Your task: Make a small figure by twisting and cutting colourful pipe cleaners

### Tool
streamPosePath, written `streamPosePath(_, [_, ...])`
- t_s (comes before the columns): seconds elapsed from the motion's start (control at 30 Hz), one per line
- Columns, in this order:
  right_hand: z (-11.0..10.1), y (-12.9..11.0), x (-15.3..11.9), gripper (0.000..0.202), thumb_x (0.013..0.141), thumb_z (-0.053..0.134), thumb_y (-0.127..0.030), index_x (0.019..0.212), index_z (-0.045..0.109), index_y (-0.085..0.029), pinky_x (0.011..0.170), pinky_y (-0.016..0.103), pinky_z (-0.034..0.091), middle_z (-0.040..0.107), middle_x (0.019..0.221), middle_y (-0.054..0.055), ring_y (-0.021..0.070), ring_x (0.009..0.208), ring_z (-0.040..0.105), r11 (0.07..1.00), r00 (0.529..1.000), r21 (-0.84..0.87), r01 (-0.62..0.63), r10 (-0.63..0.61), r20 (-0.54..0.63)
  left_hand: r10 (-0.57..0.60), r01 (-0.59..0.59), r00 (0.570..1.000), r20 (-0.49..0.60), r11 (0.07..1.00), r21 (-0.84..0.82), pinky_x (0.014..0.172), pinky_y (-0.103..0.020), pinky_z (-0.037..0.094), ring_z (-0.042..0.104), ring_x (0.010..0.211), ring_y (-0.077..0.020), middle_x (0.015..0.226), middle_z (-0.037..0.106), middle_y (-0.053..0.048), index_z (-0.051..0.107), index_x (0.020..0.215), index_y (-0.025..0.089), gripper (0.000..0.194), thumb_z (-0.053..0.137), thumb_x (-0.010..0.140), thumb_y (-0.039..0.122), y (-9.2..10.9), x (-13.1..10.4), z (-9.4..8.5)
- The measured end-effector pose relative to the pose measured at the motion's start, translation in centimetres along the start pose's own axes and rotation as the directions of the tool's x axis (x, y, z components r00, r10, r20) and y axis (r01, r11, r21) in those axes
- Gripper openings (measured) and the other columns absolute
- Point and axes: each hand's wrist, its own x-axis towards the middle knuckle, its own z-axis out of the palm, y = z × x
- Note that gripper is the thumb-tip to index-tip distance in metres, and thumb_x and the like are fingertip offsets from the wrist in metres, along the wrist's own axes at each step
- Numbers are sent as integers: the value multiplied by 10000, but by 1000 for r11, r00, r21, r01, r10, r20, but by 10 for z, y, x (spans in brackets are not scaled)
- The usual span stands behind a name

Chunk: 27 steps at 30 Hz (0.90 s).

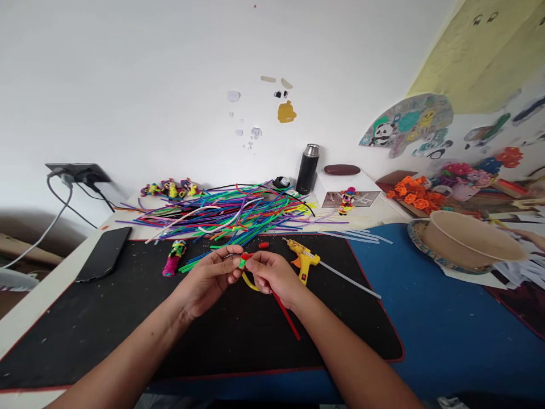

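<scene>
Over the black mat, my left hand (215, 275) pinches a small green and red pipe cleaner piece (243, 261) between thumb and fingers. My right hand (275, 275) is closed on the same piece from the other side. A red pipe cleaner (287, 318) runs down from under my right hand toward the mat. Below the fingers shows a curved yellow pipe cleaner (249, 282). Just beyond them lies a small red coil (263, 245). To the right is a yellow hot glue gun (303, 258) with a clear glue stick in its back.
A pile of coloured pipe cleaners (225, 210) spreads along the back. A phone (104, 254) and a pink figure (174, 260) lie left. A black thermos (307, 170) and white box (347, 190) stand behind. A beige bowl (472, 241) sits at right.
</scene>
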Motion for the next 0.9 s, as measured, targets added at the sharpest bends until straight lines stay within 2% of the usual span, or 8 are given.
streamPosePath(0.2, [1,-2,-1,503,687,925,-553,812,607,-184,397,215,209,519,494,-93,48,390,349,998,1000,52,-19,18,22,-152,155,988,38,985,-81,574,-132,572,677,585,-90,745,711,-35,725,1044,111,358,835,737,-35,1,1,-8])
streamPosePath(0.37, [0,-4,-1,470,695,934,-492,862,615,-190,402,207,220,538,523,-93,53,407,369,997,1000,79,-12,10,25,-214,220,974,79,971,-90,563,-117,559,676,584,-87,760,698,-37,686,1104,118,405,834,753,-17,0,1,-10])
streamPosePath(0.57, [-1,-3,-2,424,748,897,-472,997,725,-174,413,218,239,544,555,-78,58,432,375,996,993,84,20,-29,112,-231,243,965,121,966,-91,568,-107,559,678,580,-80,751,703,-30,688,1075,117,409,870,726,6,-2,2,-9])
streamPosePath(0.63, [-2,-2,-2,410,743,897,-469,971,736,-169,415,217,238,547,554,-70,62,444,384,997,995,79,16,-24,99,-225,234,968,112,969,-75,574,-113,565,682,580,-81,746,711,-29,703,1066,111,429,900,697,17,-3,4,-9])
streamPosePath(0.73, [-3,0,1,404,706,909,-459,905,722,-161,408,216,234,621,632,-38,52,444,392,997,1000,74,15,-15,-1,-171,170,983,64,985,16,598,-142,586,705,620,-103,760,729,-39,729,1038,111,414,934,681,68,-4,8,-7])
streamPosePath(0.83, [-4,3,4,401,681,911,-446,844,682,-161,402,216,227,634,638,-39,44,419,393,999,993,34,34,-30,-113,-70,61,997,36,979,195,616,-179,598,720,662,-132,774,740,-49,747,1004,119,359,946,715,193,-3,9,-7])
streamPosePath(0.9, [-4,5,6,389,687,902,-442,826,663,-168,400,216,226,574,557,-72,49,397,386,999,990,-13,52,-54,-128,13,-28,999,48,942,335,625,-195,592,719,675,-139,796,749,-46,747,987,139,342,940,741,275,-2,10,-7])
